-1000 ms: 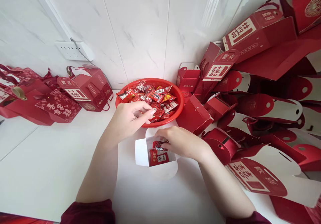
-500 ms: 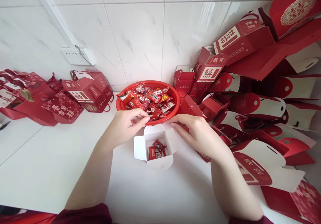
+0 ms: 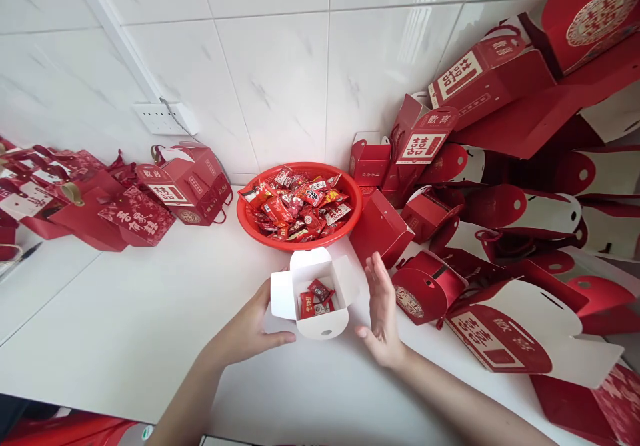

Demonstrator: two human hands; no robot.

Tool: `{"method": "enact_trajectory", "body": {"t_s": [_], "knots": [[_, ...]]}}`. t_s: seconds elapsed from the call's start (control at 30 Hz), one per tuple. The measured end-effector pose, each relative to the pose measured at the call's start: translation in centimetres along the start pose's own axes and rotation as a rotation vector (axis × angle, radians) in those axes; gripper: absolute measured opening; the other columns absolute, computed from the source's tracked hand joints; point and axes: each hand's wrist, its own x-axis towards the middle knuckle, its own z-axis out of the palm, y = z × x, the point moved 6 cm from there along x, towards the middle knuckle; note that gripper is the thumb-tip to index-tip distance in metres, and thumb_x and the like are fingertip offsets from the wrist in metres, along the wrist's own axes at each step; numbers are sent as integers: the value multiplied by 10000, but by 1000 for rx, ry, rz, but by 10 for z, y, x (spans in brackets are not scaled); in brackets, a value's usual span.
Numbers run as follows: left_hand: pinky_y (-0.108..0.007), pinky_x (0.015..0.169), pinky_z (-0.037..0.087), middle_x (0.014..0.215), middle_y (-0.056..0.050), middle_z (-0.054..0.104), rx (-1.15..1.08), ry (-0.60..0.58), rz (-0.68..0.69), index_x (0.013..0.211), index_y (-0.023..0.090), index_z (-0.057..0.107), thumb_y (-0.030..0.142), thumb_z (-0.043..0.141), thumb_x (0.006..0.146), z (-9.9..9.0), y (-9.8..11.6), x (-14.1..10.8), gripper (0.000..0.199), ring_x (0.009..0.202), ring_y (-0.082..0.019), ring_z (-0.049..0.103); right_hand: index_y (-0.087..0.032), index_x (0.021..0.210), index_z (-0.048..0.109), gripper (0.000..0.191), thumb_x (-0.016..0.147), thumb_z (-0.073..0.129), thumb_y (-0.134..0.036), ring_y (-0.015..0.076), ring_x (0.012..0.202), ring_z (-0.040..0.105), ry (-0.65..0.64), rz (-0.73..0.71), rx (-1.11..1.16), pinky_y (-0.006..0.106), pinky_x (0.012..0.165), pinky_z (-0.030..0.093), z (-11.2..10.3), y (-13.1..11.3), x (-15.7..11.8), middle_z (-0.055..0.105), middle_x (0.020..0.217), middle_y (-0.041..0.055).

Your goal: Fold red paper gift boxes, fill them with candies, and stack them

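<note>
A small white-lined gift box stands with its flaps spread on the table, several wrapped candies inside. Just behind it is a red plastic basket heaped with red-wrapped candies. At the box's left side is my left hand, thumb stretched out and apart from the fingers, whose tips are partly hidden behind the left flap. I cannot tell whether they touch the box. My right hand is open to the right of the box, palm turned toward it, holding nothing.
Many red gift boxes and unfolded box pieces crowd the right side. More red boxes stand at the left back, near a wall socket. A tiled wall closes off the back; a pen lies far left.
Both hands have drawn back from the basket's front edge, down to either side of the white-lined box. Their fingers have spread. The box and its candies look the same.
</note>
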Motion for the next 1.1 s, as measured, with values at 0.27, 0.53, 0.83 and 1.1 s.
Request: {"method": "enact_trajectory", "body": {"t_s": [0.27, 0.53, 0.83, 1.1], "knots": [[-554, 1191, 226, 1636, -126, 64, 109, 279, 360, 1578, 244, 114, 371, 612, 892, 22, 10, 1, 858, 1493, -377, 104, -211, 1568, -39, 1076, 829, 556, -718, 355, 1481, 189, -261, -20, -62, 596, 1180, 214, 21, 19, -9, 167, 1619, 161], [-557, 1181, 248, 1637, -87, 37, 39, 225, 301, 1478, 272, 377, 391, 516, 949, 34, 4, 7, 560, 1492, -370, 120, -212, 1539, 130, 833, 912, 556, -556, 311, 1365, 423, -293, -36, -161, 616, 1181, 173, 26, 21, -5, 537, 1378, 147], [-469, 1147, 331, 1629, -90, 114, -9, 265, 199, 1204, 215, 582, 339, 450, 966, 31, 8, 8, 299, 1411, -321, 352, -274, 1420, 358, 435, 994, 443, -285, 257, 1194, 524, -176, 32, -146, 559, 1118, 345, 25, 16, 0, 611, 1066, 71], [-486, 1101, 372, 1605, -105, 192, -56, 327, 195, 1288, 247, 510, 317, 522, 927, 31, 5, 8, 368, 1416, -326, 330, -281, 1188, 647, 276, 985, 466, -243, 279, 1299, 447, -173, -31, -217, 485, 1059, 447, 25, 15, -7, 435, 1350, 106]]}}
